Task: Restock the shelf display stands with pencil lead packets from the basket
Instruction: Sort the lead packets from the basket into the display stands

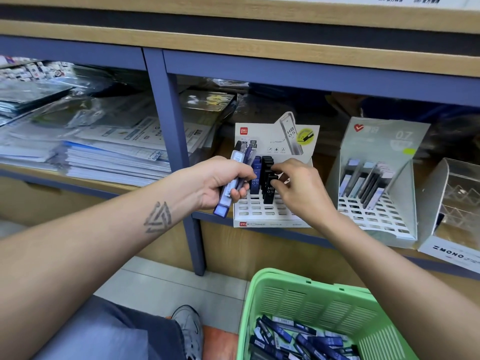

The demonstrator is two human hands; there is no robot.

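The left hand [220, 181] clamps a spare bundle of pencil lead packets [233, 178] as ready stock, while just beside it the right hand [296, 188] seemingly pinches a black packet [270, 189] into the display stand [262, 209], the basket [311, 307] waiting below.

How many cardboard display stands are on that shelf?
3: the white 0.5 stand behind the hands, the pale green 0.7 stand to its right, and the MONO stand at the far right, partly cut off.

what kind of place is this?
Likely a stationery shop: white cardboard display stand of HB 0.5 lead packets, clear acrylic MONO display box, and plastic-wrapped paper stacks on blue-framed wooden shelving.
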